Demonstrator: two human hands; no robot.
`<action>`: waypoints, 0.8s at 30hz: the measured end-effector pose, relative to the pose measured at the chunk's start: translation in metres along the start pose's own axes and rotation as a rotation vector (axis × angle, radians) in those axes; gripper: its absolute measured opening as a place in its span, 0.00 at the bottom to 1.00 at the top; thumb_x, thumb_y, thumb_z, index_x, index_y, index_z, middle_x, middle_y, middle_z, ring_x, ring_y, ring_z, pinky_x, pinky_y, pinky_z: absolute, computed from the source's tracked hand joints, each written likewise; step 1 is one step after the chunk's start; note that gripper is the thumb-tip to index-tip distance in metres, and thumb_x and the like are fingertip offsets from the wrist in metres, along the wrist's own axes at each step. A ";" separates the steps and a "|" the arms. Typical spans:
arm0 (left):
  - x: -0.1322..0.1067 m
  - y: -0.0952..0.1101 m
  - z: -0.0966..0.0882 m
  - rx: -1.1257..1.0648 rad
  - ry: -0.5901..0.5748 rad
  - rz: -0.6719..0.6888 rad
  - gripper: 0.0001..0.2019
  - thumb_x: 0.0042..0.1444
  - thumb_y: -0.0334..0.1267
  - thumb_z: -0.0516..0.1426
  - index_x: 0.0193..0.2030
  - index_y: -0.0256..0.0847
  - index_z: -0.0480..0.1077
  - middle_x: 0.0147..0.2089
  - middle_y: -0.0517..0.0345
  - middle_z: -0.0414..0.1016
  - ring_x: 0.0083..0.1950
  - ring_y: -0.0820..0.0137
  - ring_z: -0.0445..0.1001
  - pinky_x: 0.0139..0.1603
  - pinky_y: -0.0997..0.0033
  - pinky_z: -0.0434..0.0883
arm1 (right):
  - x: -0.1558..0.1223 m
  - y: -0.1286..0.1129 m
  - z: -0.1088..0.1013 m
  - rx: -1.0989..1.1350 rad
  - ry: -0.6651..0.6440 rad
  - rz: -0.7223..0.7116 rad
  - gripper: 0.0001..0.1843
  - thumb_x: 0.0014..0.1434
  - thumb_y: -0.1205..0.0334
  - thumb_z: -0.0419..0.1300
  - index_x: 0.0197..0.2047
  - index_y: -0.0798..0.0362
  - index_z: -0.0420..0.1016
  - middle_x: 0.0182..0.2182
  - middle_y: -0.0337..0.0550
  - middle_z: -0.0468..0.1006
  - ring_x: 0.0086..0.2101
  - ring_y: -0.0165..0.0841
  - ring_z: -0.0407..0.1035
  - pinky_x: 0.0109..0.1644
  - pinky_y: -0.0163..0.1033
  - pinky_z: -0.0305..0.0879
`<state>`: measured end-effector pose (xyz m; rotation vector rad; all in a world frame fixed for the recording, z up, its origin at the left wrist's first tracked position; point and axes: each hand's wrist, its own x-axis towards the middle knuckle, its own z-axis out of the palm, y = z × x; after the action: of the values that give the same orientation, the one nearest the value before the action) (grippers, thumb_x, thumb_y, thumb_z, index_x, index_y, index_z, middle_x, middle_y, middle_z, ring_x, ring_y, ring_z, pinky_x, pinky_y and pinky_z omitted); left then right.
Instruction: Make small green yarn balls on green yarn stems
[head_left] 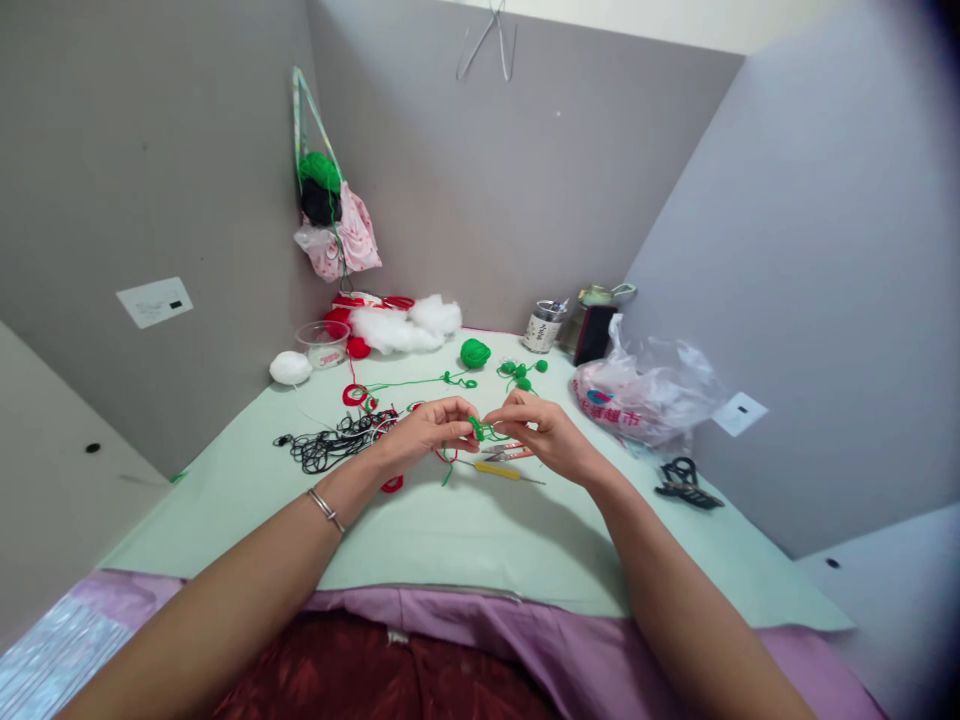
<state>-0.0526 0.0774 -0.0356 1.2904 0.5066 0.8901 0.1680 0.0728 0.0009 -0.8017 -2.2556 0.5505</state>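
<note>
1. Two hands work at one small green yarn piece (476, 428), which is raised above the table (450, 555), in the centre of the view; take this piece as the clock's middle, with 12 o'clock away from the person.
2. To do this step well, I think the left should pinch near the worked edge, and the green strand (494, 434) should be kept lightly tight, so that loops stay even.
3. It seems also wise to keep this strand free from the yellow-handled tool (499, 471) at 5 o'clock and the black cord (330, 447) at 9 o'clock.
4. The left hand (435, 424) grasps the piece between thumb and fingertips; its forearm comes from 8 o'clock.
5. The right hand (546, 435) has thumb and forefinger drawn together at the strand, the wrist bent inward; its forearm comes from 4 o'clock. Whether it also holds a thin tool, I cannot tell.
</note>
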 end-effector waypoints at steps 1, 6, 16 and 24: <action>0.000 0.000 0.000 0.000 -0.008 0.004 0.11 0.53 0.39 0.63 0.41 0.37 0.70 0.38 0.57 0.71 0.38 0.72 0.73 0.50 0.63 0.71 | 0.000 0.000 -0.001 0.010 -0.010 0.003 0.11 0.64 0.64 0.56 0.45 0.48 0.80 0.29 0.40 0.66 0.31 0.29 0.63 0.34 0.35 0.60; -0.002 0.002 0.000 0.010 -0.041 -0.017 0.11 0.54 0.40 0.62 0.41 0.37 0.70 0.38 0.57 0.71 0.39 0.71 0.74 0.48 0.67 0.71 | 0.000 0.000 -0.003 0.072 -0.047 0.022 0.12 0.65 0.60 0.56 0.45 0.48 0.80 0.29 0.40 0.65 0.32 0.30 0.64 0.35 0.35 0.62; -0.004 0.005 0.002 0.005 -0.047 -0.072 0.11 0.51 0.40 0.64 0.39 0.36 0.71 0.35 0.58 0.73 0.36 0.73 0.74 0.44 0.71 0.70 | 0.000 0.000 0.006 0.123 -0.011 0.106 0.08 0.61 0.59 0.60 0.39 0.50 0.81 0.31 0.41 0.70 0.31 0.29 0.66 0.34 0.35 0.63; 0.000 0.002 0.005 -0.059 0.088 -0.071 0.14 0.49 0.42 0.65 0.37 0.36 0.71 0.34 0.58 0.72 0.34 0.73 0.74 0.44 0.67 0.73 | 0.005 -0.001 0.023 0.169 0.183 0.191 0.05 0.58 0.63 0.60 0.36 0.53 0.77 0.31 0.42 0.77 0.31 0.31 0.70 0.35 0.35 0.65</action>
<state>-0.0492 0.0747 -0.0325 1.1767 0.5874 0.8994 0.1487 0.0714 -0.0117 -0.9466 -1.9494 0.7161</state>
